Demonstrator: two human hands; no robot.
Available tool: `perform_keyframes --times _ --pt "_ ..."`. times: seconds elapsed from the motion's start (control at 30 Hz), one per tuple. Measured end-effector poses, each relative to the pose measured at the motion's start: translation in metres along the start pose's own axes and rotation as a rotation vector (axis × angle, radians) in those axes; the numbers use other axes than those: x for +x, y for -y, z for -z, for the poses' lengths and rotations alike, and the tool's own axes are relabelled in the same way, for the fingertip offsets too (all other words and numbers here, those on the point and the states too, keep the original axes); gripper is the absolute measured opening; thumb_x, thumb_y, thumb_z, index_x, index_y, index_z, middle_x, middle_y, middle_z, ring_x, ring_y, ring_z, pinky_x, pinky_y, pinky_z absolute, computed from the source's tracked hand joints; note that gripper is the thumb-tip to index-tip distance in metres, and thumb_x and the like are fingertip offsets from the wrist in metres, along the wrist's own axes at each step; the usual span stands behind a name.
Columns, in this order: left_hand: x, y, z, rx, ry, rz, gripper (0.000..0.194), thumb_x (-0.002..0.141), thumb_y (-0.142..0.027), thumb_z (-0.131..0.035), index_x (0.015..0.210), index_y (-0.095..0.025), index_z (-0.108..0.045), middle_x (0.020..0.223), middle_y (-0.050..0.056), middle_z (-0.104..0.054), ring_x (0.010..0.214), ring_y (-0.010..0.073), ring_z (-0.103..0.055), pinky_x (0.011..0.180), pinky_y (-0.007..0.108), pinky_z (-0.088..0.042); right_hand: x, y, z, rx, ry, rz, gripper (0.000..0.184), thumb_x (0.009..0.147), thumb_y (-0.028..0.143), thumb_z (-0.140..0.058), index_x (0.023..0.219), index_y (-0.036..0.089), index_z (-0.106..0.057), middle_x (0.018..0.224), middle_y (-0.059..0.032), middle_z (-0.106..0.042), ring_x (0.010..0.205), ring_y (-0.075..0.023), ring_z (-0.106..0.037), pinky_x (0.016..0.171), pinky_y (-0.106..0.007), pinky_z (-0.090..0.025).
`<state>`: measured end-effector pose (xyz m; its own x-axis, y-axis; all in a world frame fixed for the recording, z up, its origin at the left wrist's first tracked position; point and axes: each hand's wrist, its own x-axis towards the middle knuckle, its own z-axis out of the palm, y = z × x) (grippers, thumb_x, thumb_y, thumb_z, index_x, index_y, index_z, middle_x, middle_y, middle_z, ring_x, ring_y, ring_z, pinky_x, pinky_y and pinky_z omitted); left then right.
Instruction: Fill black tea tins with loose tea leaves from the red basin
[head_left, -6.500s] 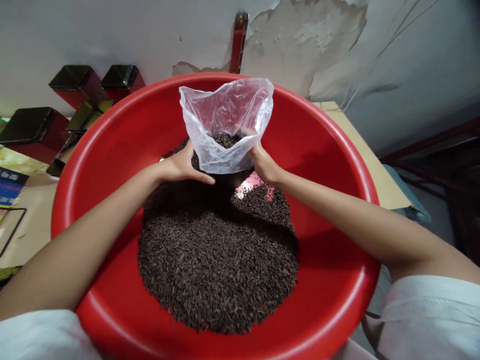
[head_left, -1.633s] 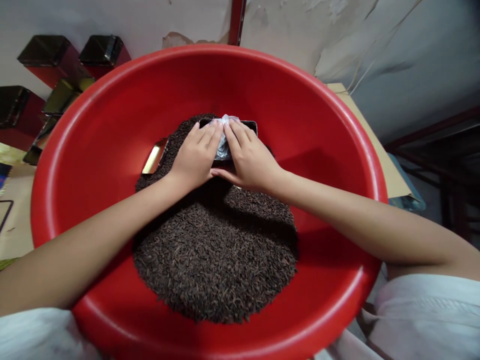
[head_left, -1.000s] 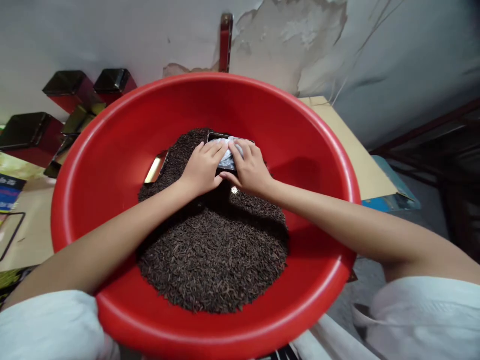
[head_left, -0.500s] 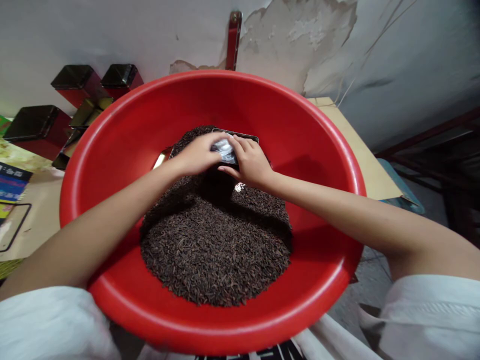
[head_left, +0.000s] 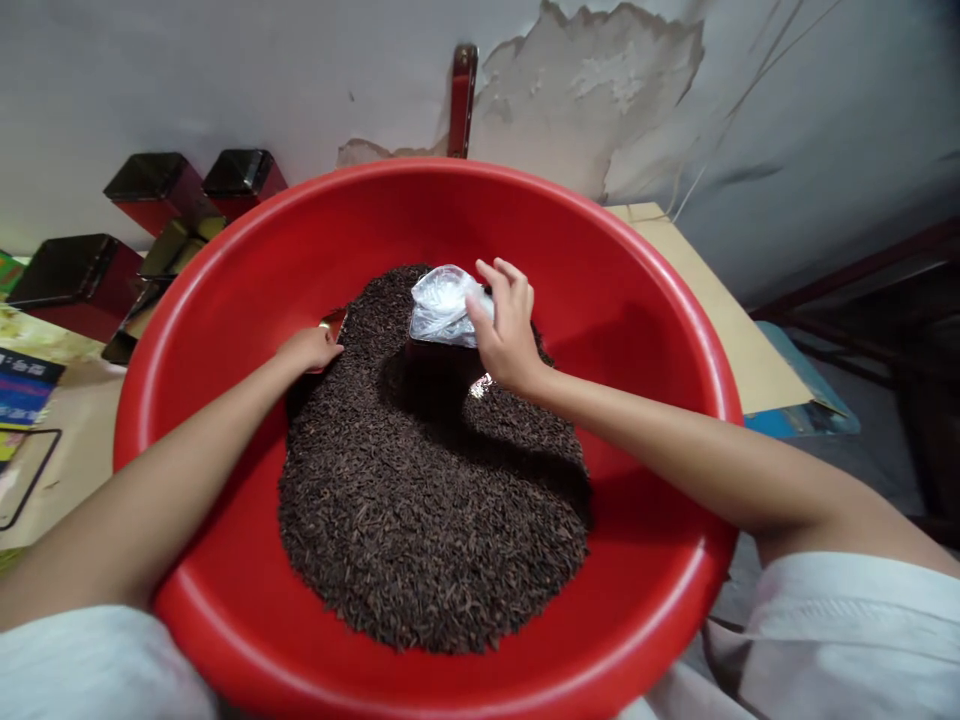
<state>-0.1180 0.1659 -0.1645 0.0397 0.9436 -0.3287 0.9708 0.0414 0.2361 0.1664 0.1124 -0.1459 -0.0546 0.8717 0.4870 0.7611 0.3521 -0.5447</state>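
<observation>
A big red basin (head_left: 225, 260) holds a heap of dark loose tea leaves (head_left: 420, 500). A dark tin (head_left: 435, 362) stands sunk in the leaves at the far side, with a folded clear plastic bag (head_left: 439, 305) bunched over its mouth. My right hand (head_left: 506, 335) rests against the tin's right side, its thumb pressing on the bag and its fingers stretched out. My left hand (head_left: 309, 350) is at the left edge of the heap, with its fingers curled on a shiny tin lid (head_left: 332, 322) that is half buried in the leaves.
Several dark red tins (head_left: 71, 275) with black tops stand at the back left by the wall. Printed paper (head_left: 22, 385) lies at the far left. A tan board (head_left: 720, 300) lies to the right of the basin. A peeling wall rises behind.
The bag, open and upright 6.5 s ago, is now folded down over the tin. My left hand has left the bag and moved left to the lid. My right hand stays on the bag.
</observation>
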Motion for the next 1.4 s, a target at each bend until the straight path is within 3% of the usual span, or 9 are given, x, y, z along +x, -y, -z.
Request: perform_keyframes --times 0.13,0.33,0.5,0.63,0.77,0.93,1.07,1.27,1.4 --pt "-0.006 -0.011 0.009 0.086 -0.037 0.098 0.018 0.069 -0.035 -0.054 0.075 -0.018 -0.054 0.094 0.021 -0.067 0.094 0.0421 -0.062 0.072 0.046 -0.048 0.013 -0.013 -0.005 0.256 0.045 -0.297 0.062 0.090 0.058 -0.035 0.137 0.017 -0.037 0.140 -0.0193 -0.041 0.131 -0.0269 -0.040 0.105 -0.052 -0.036" --pt "-0.028 -0.034 0.046 0.093 -0.386 0.125 0.029 0.076 -0.027 -0.049 0.100 -0.013 -0.057 0.102 0.022 -0.064 0.099 0.0444 -0.059 0.078 0.058 -0.047 0.024 -0.019 -0.006 0.575 0.113 -0.495 0.046 0.077 0.037 -0.061 0.116 0.014 -0.055 0.125 -0.0161 -0.058 0.114 -0.0252 -0.056 0.094 -0.044 -0.047" --pt "-0.062 -0.074 0.067 -0.017 -0.670 -0.191 0.015 0.079 -0.024 -0.052 0.093 -0.019 -0.052 0.111 0.010 -0.057 0.115 0.0374 -0.048 0.101 0.059 -0.035 0.029 -0.016 -0.001 0.693 0.175 -0.449 0.044 0.069 0.031 -0.065 0.109 0.014 -0.058 0.116 -0.0133 -0.063 0.103 -0.0221 -0.060 0.091 -0.040 -0.050" --pt "-0.093 -0.108 0.061 -0.123 -0.795 -0.437 0.007 0.085 -0.026 -0.050 0.088 -0.020 -0.048 0.099 0.007 -0.058 0.100 0.0270 -0.055 0.092 0.046 -0.044 0.030 -0.017 -0.003 0.744 0.199 -0.429 0.046 0.064 0.035 -0.067 0.104 0.015 -0.056 0.111 -0.0125 -0.063 0.099 -0.0224 -0.060 0.088 -0.041 -0.050" --pt "-0.108 -0.120 0.051 -0.401 -0.902 -0.505 0.017 0.095 -0.038 -0.042 0.101 -0.024 -0.046 0.093 0.001 -0.061 0.091 0.0193 -0.060 0.083 0.035 -0.049 0.027 -0.018 -0.010 0.694 0.163 -0.338 0.047 0.069 0.033 -0.061 0.110 0.016 -0.047 0.121 -0.0142 -0.058 0.108 -0.0215 -0.057 0.092 -0.038 -0.048" --pt "-0.092 -0.115 0.052 -0.523 -0.629 -0.628 0.034 0.094 -0.045 -0.040 0.109 -0.020 -0.057 0.111 0.004 -0.065 0.108 0.0221 -0.059 0.095 0.035 -0.046 0.028 -0.013 -0.012 0.643 0.208 -0.196 0.052 0.092 0.048 -0.028 0.126 0.013 -0.045 0.124 -0.0131 -0.058 0.114 -0.0226 -0.055 0.096 -0.043 -0.045" --pt "-0.070 -0.105 0.053 -0.446 -0.393 -0.601 0.041 0.091 -0.046 -0.043 0.112 -0.018 -0.064 0.113 0.007 -0.067 0.111 0.0256 -0.058 0.100 0.042 -0.042 0.029 -0.002 -0.001 0.436 0.246 -0.056 0.075 0.093 0.060 0.000 0.131 0.017 -0.048 0.114 -0.0102 -0.063 0.115 -0.0239 -0.054 0.099 -0.045 -0.041" --pt "-0.053 -0.093 0.041 -0.337 -0.418 -0.544 0.036 0.088 -0.038 -0.048 0.115 -0.020 -0.064 0.104 0.007 -0.063 0.104 0.0231 -0.058 0.098 0.045 -0.043 0.020 0.006 0.003 0.524 0.404 -0.072 0.064 0.093 0.059 -0.016 0.142 0.019 -0.029 0.144 -0.0122 -0.041 0.122 -0.0218 -0.049 0.097 -0.041 -0.046" --pt "-0.048 -0.092 0.022 -0.442 -0.524 -0.461 0.039 0.084 -0.039 -0.055 0.117 -0.020 -0.058 0.112 0.008 -0.060 0.105 0.0224 -0.057 0.097 0.042 -0.044 0.019 0.002 0.005 0.534 0.389 -0.090 0.059 0.092 0.039 -0.031 0.146 0.023 -0.017 0.144 -0.0104 -0.041 0.117 -0.0234 -0.051 0.095 -0.045 -0.046"
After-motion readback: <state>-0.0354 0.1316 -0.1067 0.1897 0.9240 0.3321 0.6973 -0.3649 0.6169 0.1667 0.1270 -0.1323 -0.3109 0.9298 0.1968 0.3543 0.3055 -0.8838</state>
